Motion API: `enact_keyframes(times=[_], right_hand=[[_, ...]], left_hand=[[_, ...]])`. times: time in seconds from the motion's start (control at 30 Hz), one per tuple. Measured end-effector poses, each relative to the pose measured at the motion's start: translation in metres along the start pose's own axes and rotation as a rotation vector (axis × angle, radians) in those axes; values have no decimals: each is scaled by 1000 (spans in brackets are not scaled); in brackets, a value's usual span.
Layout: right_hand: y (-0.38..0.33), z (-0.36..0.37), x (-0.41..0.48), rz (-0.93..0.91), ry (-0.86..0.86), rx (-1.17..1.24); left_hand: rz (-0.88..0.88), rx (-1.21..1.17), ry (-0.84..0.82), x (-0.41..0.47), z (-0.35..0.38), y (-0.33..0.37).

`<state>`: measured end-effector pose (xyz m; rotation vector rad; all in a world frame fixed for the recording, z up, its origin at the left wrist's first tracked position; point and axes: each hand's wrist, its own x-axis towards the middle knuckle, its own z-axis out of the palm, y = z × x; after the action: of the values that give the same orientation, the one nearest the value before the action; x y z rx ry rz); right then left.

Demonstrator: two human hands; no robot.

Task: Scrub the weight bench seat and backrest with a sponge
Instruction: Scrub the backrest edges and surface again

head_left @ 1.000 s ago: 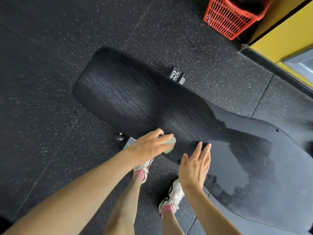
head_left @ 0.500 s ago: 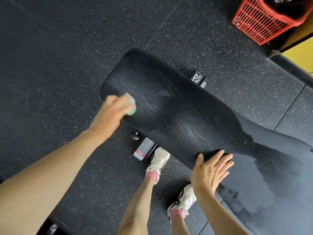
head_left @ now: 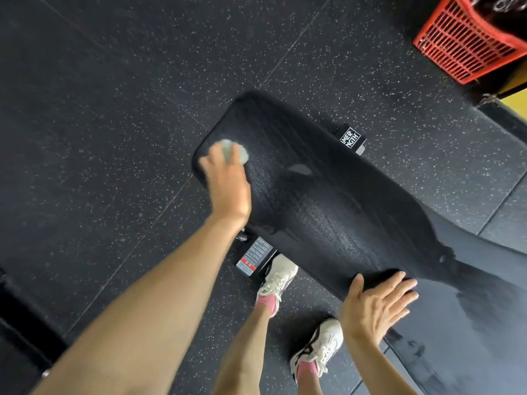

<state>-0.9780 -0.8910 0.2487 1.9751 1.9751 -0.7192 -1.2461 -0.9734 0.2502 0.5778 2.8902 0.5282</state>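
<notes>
Left hand (head_left: 228, 186) grips sponge (head_left: 241, 153) (under its fingertips) on bench (head_left: 328, 201).

The sponge (head_left: 236, 151) is pale mint green; the weight bench padding (head_left: 328, 212) is black with a fine grain, glossy and darkest in its wet streaks, while its wider end (head_left: 484, 315) is matte charcoal grey with darker wet blotches; the floor (head_left: 114, 109) is black rubber flecked with white and grey speckles; the basket (head_left: 462, 44) is red-orange in an open lattice; the wall strip (head_left: 517, 105) is yellow; the shoes (head_left: 278, 276) are white with black accents; the socks (head_left: 266, 303) are pink; the label (head_left: 255, 256) is grey with a red band; the tag (head_left: 350, 139) is black with white lettering.
</notes>
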Motion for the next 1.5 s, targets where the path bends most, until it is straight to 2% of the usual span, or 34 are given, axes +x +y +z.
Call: enact_keyframes(times=[0.03,0.1,0.17,0.2,0.23,0.27,0.3,0.37,0.4,0.43,0.5,0.53,0.6,0.63,0.67,0.7,0.77,0.83,0.87,0.93,0.97,1.03,1.13,1.2,1.23,1.33,1.4,1.43,1.5], right_hand=[[0,1,0,3,7,8],[-1,2,3,22,17,32],[-6,1,5,46,24,63],[-8,0,6,62,24,79],[-10,-1,6,78,22,91],[-12,-2,6,88,19,99],[-13,-2,6,93,17,108],[-16,-2,5,101,23,128],[-16,-2,5,108,27,131],[-16,-2,5,112,27,131],[-15,-1,5,112,31,140],[-15,-1,5,111,36,148],[-15,-2,6,111,46,163],[-14,-2,5,107,48,167],[-14,-2,5,102,50,165],[-13,-2,5,99,53,161],[-11,-1,5,97,64,148],[-11,1,3,85,72,132],[-12,2,3,86,73,122],[-12,4,4,105,70,111],[-13,5,4,111,73,111],[-16,5,5,109,84,123],[-17,3,8,100,112,149],[-14,2,9,94,128,151],[-12,1,8,82,136,148],[-1,-1,5,20,141,142],[8,-4,2,-42,138,140],[14,-7,2,-76,134,143],[25,-16,1,-168,121,156]], left_hand=[[78,-76,12,-8,8,30],[411,-152,-185,-28,31,81],[854,-86,-339,-36,36,103],[976,-36,-402,-25,35,101],[909,-49,-445,-11,29,95],[768,-36,-440,3,26,86],[570,-50,-356,17,27,72],[324,39,-111,29,27,53],[248,23,-74,25,25,54],[250,22,-107,15,25,59],[509,12,-267,-17,24,68],[732,-23,-368,-33,23,64],[1129,79,-482,-41,14,42],[1189,159,-517,-32,7,27],[1043,90,-570,-19,-2,11],[900,24,-508,-7,-9,-9],[440,39,-261,16,-21,-45],[215,95,-19,14,-19,-58],[130,73,-1,4,-14,-49],[185,-43,-21,-40,-1,-11],[322,-100,-55,-69,12,6],[626,-53,-180,-121,36,31],[915,-14,-316,-138,45,18],[894,35,-260,-117,34,-8],[808,75,-191,-106,31,-23],[357,-3,27,-94,24,-30],[183,-74,30,-122,29,11],[222,-134,-47,-143,35,34],[531,-149,-203,-183,50,71]])
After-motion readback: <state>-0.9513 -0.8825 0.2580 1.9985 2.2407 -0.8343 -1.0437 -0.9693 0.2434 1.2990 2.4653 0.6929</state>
